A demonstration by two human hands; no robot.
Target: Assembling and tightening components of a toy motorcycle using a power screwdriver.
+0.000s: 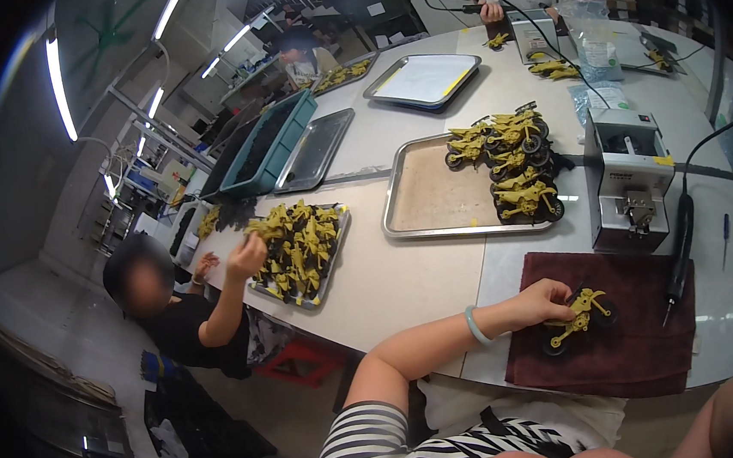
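One co-worker (143,290) in a dark top sits at the far left, a raised hand (249,254) at the near edge of a pile of yellow toy motorbikes (290,244), too close to tell whether it touches them. The pile covers a tray (334,257) on the pale table (372,302), above a red stool (300,363). Behind it stands a teal bin (287,145) with dark contents, and just right of that lies a flat grey tray (317,151). Farther right, toward the back, sits a pale tray (419,80). Nearer the middle, a metal tray (433,194) carries more finished-looking motorbikes (516,165) crowded along its right side. The wearer's left hand (549,302), a pale green bracelet (475,325) at its wrist, has its fingers pinched on the left side of a yellow motorbike (582,320) with dark wheels, over a maroon cloth (644,358). Behind the cloth stands a grey machine (629,178). A black powered screwdriver (682,238) slants with its tip over the cloth's right part. The right hand is outside the view, so its state cannot be told. At the far right lies a blue screwdriver (726,231).
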